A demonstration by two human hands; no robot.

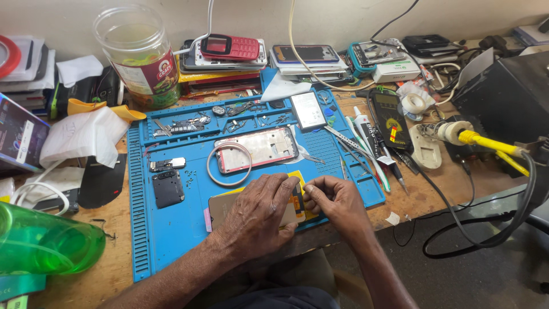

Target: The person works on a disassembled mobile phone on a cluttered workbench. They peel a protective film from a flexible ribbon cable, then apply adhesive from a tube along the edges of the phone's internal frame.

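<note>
On the blue work mat, the near left corner lies bare, open to a hand coming over the near edge. The mat's middle is blocked by a phone frame, a white ring and a dark square part. Tweezers and tools crowd its right edge; a plastic jar and stacked phones line the bench's far edge.

On the table lies a work mat. At the mat's near edge a phone body lies under the left hand, the right hand beside it. A phone frame sits mid-mat, a jar beyond the far left corner.
</note>
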